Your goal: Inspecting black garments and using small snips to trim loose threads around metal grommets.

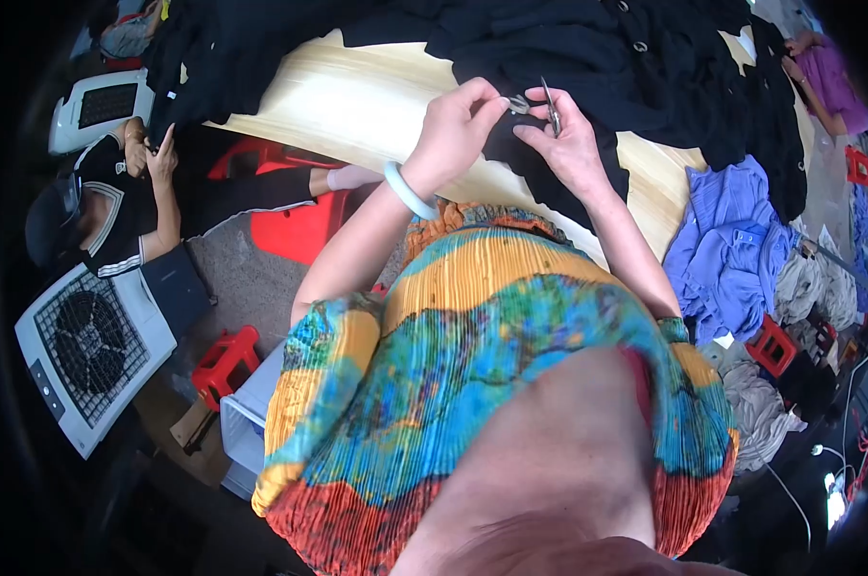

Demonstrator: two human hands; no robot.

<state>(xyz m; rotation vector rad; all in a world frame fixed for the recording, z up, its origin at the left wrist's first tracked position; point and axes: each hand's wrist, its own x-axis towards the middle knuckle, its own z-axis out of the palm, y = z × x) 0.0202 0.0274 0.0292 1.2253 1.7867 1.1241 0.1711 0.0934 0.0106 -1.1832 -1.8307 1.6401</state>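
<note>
My left hand (453, 132) is raised over the near side of the wooden table (357, 96), thumb and forefinger pinched together. At its fingertips is a small greyish-white piece (518, 104), too small to name exactly. Close beside it on the right, my right hand (573, 152) holds small thread snips (552, 110), their slim point directed away from me. The fingers of this hand curl round the tool. Black garments (539, 43) lie spread over the table behind and under both hands, some with metal rings or buttons.
Blue-violet garments (731, 240) hang in a heap at the table's right end, beside greyish clothes (818, 288). To the left, a person in black (98, 202) sits near a red stool (304, 226) and a white fan unit (93, 331). Another person in purple (832, 82) is far right.
</note>
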